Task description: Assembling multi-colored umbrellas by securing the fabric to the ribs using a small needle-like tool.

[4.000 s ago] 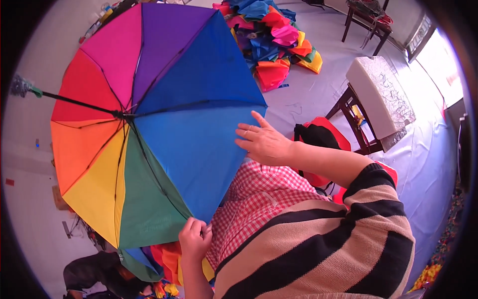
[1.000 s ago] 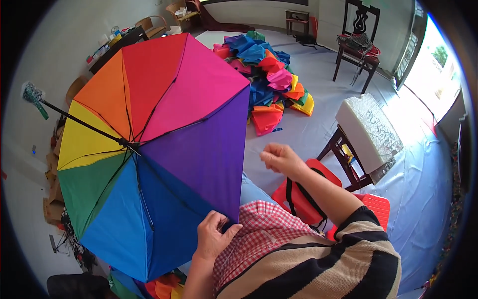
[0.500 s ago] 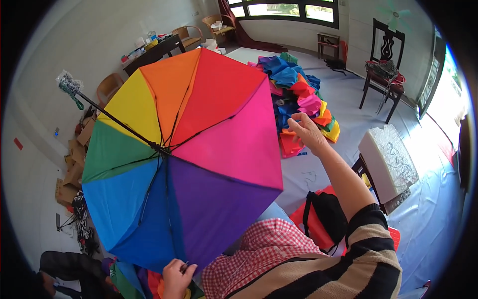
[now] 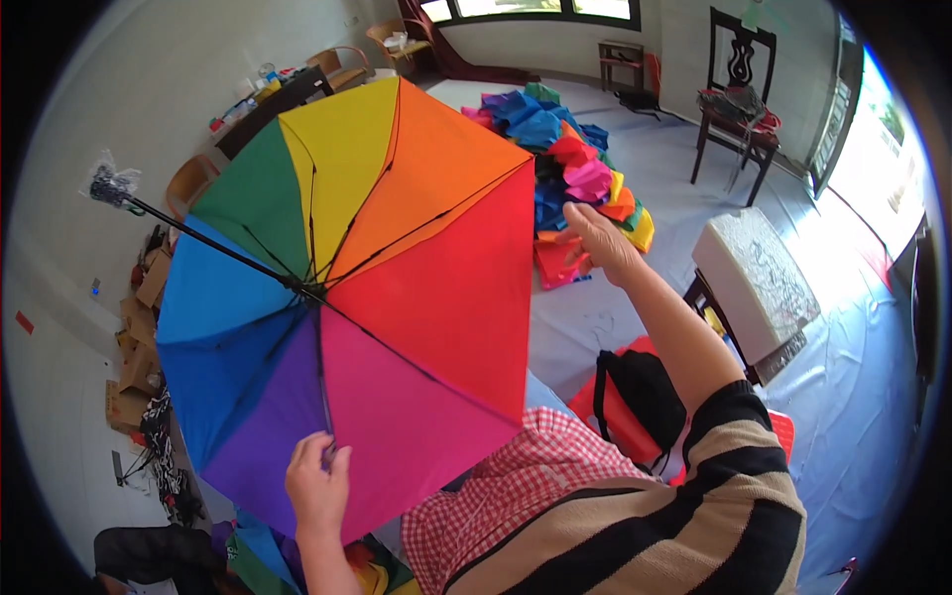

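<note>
An open rainbow-coloured umbrella (image 4: 436, 278) fills the middle, its inside and ribs facing me. Its black shaft runs up and left to a handle (image 4: 109, 186) wrapped in clear plastic. Over the pink and purple panels, my left hand (image 4: 319, 481) is closed, thumb and fingertips together beside a rib. Something small and dark shows between them, too small to name. Off the umbrella's right edge my right hand (image 4: 602, 243) is raised, fingers stretched out, and I see nothing in it. A red-and-white checked cloth (image 4: 526, 471) covers my lap, partly behind the umbrella.
A heap of folded colourful umbrella cloth (image 4: 585, 169) lies on the floor beyond my right hand. To the right are a white foam box (image 4: 759, 283) on a stand and a dark chair (image 4: 739, 109). A red and black bag (image 4: 640, 407) sits beside my lap; cardboard boxes (image 4: 139, 317) line the left wall.
The umbrella has turned counter-clockwise, bringing the pink panel to the bottom. My left hand has gone from its lower edge up and inward. My right hand stays raised, slightly further left and higher.
</note>
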`<state>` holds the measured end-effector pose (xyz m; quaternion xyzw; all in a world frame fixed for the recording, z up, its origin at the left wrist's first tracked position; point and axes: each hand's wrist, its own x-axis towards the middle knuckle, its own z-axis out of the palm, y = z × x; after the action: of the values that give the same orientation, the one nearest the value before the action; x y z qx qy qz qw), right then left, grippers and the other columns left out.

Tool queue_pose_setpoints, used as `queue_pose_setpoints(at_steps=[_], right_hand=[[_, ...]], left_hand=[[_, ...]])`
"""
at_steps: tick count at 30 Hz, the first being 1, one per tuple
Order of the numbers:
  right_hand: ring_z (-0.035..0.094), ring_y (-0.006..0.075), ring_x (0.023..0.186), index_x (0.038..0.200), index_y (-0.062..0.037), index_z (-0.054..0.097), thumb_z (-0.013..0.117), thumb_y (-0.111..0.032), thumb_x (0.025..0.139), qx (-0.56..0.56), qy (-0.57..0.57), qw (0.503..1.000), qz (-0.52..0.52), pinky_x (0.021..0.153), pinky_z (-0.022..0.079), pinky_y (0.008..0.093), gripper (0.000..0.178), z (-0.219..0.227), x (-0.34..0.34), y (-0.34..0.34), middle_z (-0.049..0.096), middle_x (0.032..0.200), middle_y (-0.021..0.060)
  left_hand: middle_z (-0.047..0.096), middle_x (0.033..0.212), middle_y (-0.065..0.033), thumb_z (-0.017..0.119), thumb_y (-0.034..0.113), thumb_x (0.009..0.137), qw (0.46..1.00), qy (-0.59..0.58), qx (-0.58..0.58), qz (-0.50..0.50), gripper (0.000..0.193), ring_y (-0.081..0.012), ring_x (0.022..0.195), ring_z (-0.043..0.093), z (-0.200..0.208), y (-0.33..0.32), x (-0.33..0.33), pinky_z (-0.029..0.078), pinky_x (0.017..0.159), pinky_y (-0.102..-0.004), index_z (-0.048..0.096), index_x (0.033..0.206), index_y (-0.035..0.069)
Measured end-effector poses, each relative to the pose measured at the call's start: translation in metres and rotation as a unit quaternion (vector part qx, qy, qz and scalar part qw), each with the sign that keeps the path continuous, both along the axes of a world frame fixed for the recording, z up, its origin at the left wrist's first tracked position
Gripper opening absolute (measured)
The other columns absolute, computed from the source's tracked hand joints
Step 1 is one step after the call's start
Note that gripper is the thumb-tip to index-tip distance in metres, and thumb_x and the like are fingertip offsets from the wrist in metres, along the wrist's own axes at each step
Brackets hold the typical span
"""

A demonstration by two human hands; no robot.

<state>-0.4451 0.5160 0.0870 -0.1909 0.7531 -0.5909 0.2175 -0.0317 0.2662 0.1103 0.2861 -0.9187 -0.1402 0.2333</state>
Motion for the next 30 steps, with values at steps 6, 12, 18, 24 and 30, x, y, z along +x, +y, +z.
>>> queue_pose_setpoints(at_steps=[6,12,18,24,30], right_hand=[[0.062,0.0142,0.067,0.131,-0.0026,0.043,0.038,-0.067,0.092,-0.067,-0.022,0.997,-0.021,0.051,0.046,0.0256,0.075,-0.009,-0.006,0.016,0.063,0.103,0.0129],[0.063,0.0151,0.061,0.116,-0.0015,0.051,0.040,-0.064,0.093,-0.010,-0.016,0.996,0.083,0.047,0.046,0.0251,0.067,-0.019,0.031,0.006,0.064,0.082,0.0105],[0.063,0.0139,0.059,0.113,-0.0017,0.053,0.042,-0.059,0.094,0.028,0.005,0.990,0.135,0.045,0.045,0.0238,0.061,-0.056,0.056,-0.007,0.064,0.081,0.0097],[0.061,0.0136,0.057,0.127,-0.0039,0.045,0.050,-0.050,0.095,-0.034,-0.028,0.998,0.046,0.044,0.045,0.0238,0.057,-0.056,0.034,-0.012,0.063,0.085,0.0100],[0.059,0.0145,0.055,0.135,-0.0044,0.036,0.055,-0.041,0.095,-0.169,-0.004,0.980,-0.102,0.043,0.045,0.0253,0.058,-0.023,-0.030,-0.009,0.064,0.089,0.0106]], left_hand=[[0.065,0.105,-0.0162,0.077,0.027,0.076,0.969,-0.009,0.088,-0.229,0.039,-0.0330,0.094,0.064,0.005,0.078,-0.067,0.054,0.079,-0.0390,0.064,0.101,0.000],[0.065,0.098,-0.0126,0.076,0.015,0.073,0.960,-0.055,0.013,-0.275,0.030,-0.0289,0.086,0.065,-0.034,0.089,-0.061,0.055,0.072,-0.0366,0.064,0.098,0.001],[0.064,0.093,-0.0101,0.072,0.004,0.070,0.966,-0.083,-0.013,-0.244,0.025,-0.0274,0.082,0.065,-0.081,0.075,-0.037,0.055,0.068,-0.0364,0.065,0.093,0.003],[0.064,0.086,-0.0096,0.068,0.000,0.069,0.976,-0.051,0.050,-0.205,0.018,-0.0279,0.075,0.065,-0.087,0.056,-0.007,0.053,0.063,-0.0361,0.065,0.086,0.003],[0.064,0.083,-0.0091,0.069,0.008,0.070,0.985,-0.130,0.087,-0.077,0.015,-0.0280,0.079,0.064,-0.081,0.027,0.047,0.052,0.065,-0.0370,0.065,0.084,0.006]])
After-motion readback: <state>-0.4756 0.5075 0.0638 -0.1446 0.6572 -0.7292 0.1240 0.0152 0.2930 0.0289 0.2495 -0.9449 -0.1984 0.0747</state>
